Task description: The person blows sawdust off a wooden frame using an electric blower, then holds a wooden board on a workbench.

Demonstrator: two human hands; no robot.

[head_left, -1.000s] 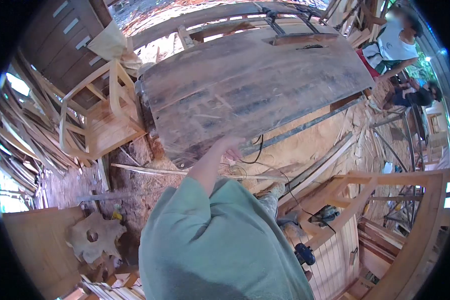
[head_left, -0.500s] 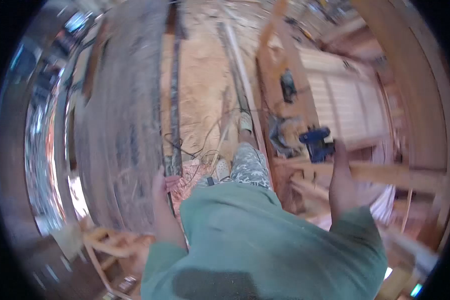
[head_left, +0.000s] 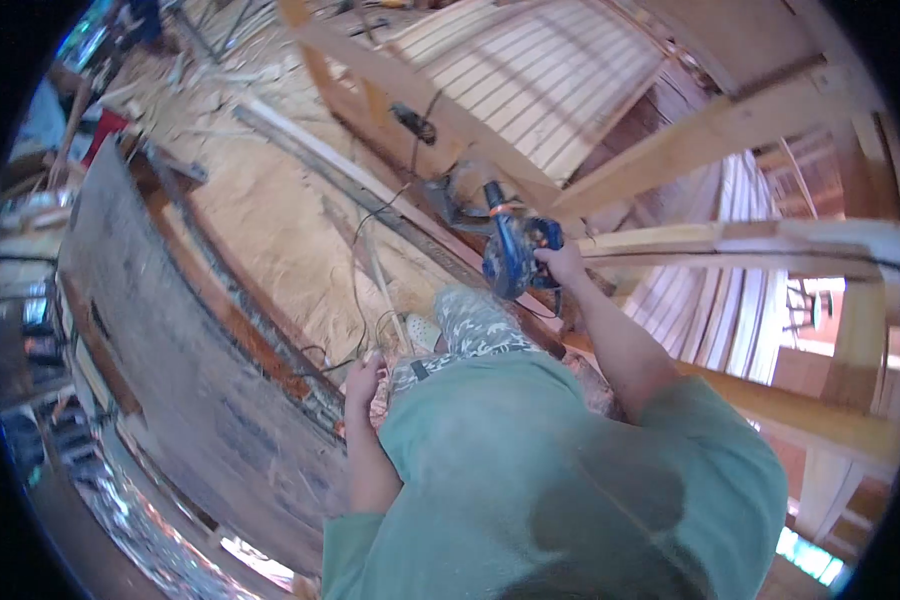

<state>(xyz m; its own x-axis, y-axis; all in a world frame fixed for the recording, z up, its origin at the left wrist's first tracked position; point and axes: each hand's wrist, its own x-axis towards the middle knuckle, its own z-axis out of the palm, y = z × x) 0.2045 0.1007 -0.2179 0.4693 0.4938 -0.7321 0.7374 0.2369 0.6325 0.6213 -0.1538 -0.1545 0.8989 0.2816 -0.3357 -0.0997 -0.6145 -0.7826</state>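
My right hand (head_left: 563,264) is wrapped round the handle of a blue electric blower (head_left: 511,256). Its black nozzle, with an orange ring at the base, points up and away from me. The blower is beside a wooden beam. A crumpled grey piece (head_left: 454,205) is just beyond the nozzle. My left hand (head_left: 366,374) hangs low at my left side, fingers loosely bent, with no held thing visible in it. A dark cord (head_left: 358,280) crosses the floor near that hand.
To the left stands a long, worn wooden slab (head_left: 205,385). Sawdust (head_left: 270,235) covers the floor, with long strips of timber (head_left: 360,185) lying across it. On the right are a wooden frame beam (head_left: 670,150), a slatted panel (head_left: 540,75) and stacked boards (head_left: 715,320). A dark tool (head_left: 413,122) rests on a beam.
My view has turned to the right. The blower in my right hand has come inward and its nozzle now shows. My left hand stays low by my side.
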